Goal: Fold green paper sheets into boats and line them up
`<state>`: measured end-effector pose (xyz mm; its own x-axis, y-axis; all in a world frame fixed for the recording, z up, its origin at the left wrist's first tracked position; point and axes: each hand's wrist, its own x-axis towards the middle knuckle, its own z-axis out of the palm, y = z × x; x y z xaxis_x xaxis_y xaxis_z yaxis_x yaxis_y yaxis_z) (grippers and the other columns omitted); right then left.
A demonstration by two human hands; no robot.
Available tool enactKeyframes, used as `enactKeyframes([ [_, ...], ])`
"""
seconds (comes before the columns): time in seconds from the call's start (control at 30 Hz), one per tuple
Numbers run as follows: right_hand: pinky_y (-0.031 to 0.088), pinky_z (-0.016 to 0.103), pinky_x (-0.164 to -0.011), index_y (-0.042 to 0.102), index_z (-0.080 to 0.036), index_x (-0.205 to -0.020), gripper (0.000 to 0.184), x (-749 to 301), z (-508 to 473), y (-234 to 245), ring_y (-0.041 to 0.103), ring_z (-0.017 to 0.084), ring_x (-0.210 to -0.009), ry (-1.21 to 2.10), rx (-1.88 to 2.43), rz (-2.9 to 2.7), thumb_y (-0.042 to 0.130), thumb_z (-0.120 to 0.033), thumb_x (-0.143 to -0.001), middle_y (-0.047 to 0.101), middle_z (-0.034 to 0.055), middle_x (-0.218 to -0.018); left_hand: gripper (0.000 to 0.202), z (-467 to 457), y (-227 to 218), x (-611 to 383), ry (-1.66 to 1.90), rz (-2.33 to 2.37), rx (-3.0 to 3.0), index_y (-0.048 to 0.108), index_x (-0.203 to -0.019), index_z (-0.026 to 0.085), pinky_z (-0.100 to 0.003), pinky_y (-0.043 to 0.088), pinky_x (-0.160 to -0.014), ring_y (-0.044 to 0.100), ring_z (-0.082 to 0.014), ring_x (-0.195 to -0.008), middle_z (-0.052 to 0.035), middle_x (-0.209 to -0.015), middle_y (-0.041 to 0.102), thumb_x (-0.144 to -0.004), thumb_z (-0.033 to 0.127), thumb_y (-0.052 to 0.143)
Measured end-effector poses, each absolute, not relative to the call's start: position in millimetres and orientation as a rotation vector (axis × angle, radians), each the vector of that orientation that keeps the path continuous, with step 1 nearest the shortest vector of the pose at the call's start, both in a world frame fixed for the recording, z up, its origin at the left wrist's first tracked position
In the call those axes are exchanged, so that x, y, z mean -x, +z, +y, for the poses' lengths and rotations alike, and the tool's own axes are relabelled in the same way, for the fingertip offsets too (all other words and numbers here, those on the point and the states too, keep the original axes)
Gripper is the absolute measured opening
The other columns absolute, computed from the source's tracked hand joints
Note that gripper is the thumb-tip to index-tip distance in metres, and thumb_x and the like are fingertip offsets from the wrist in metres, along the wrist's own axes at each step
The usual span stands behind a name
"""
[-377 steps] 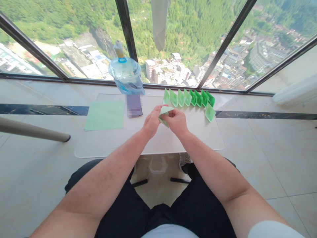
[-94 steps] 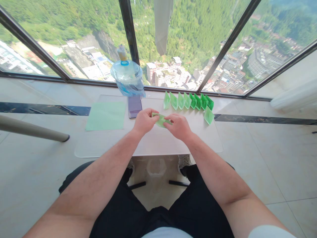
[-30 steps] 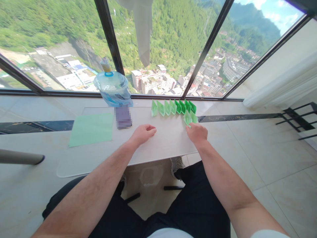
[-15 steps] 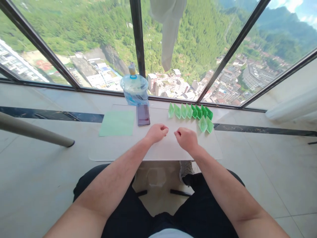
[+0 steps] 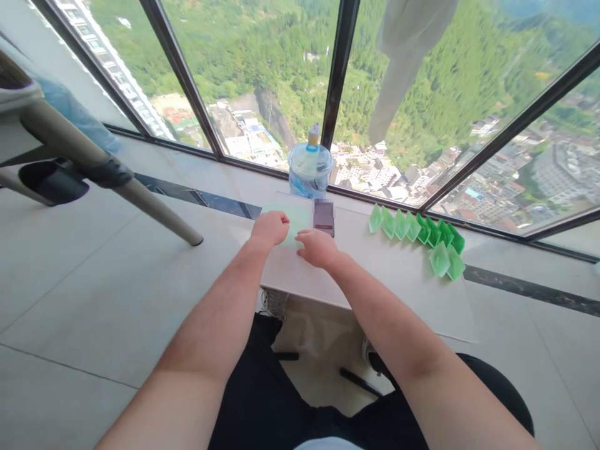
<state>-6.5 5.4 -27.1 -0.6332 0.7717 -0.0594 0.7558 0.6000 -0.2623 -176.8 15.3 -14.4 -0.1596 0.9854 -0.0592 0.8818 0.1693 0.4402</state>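
Note:
My left hand (image 5: 272, 228) is curled into a loose fist over the left part of the light green paper sheets (image 5: 299, 217), with nothing seen in it. At the sheets' right front edge is my right hand (image 5: 319, 247), its thumb and forefinger a little apart and no object between them. Whether its fingertips touch the paper I cannot tell. Just beyond that hand a phone (image 5: 324, 219) lies on the white table (image 5: 370, 275). Folded green paper pieces (image 5: 399, 225), pale and darker ones, stand in a row at the table's right, with two pale ones (image 5: 445, 260) in front.
Behind the phone stands a clear blue water jug (image 5: 310, 169) by the window frame (image 5: 340, 81). A grey tubular leg (image 5: 154, 209) with a dark cup holder (image 5: 54, 180) is at the left. White cloth (image 5: 407, 56) hangs at the window.
My view has turned left. Both hands have moved left from the middle of the table to the green sheets. The right hand's thumb and forefinger have parted; the left stays closed.

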Motion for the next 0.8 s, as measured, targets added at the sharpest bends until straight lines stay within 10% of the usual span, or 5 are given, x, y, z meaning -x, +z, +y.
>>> enactKeyframes([
  [0.6,0.047,0.029,-0.091,0.072,-0.02,-0.109,0.027,12.3,6.3,-24.1,0.065,0.022,-0.107,0.277,1.238,-2.9,0.054,-0.019,-0.09,0.073,0.0078,-0.113,0.056,18.3,-24.7,199.7,0.317,2.414,-1.65,0.065,-0.122,0.008,-0.042,0.046,-0.098,0.055,-0.0377,-0.121,-0.0251,-0.125,0.062,-0.074,0.036,0.067],
  [0.8,0.047,0.03,-0.089,0.072,-0.02,-0.103,0.023,13.2,3.1,-24.9,0.063,0.023,-0.106,0.272,1.239,-2.919,0.053,-0.02,-0.09,0.072,0.0083,-0.114,0.04,24.6,-32.1,214.6,0.349,2.441,-1.395,0.071,-0.105,0.01,-0.041,0.052,-0.083,0.066,-0.0368,-0.102,-0.0236,-0.108,0.071,-0.068,0.025,0.071],
])
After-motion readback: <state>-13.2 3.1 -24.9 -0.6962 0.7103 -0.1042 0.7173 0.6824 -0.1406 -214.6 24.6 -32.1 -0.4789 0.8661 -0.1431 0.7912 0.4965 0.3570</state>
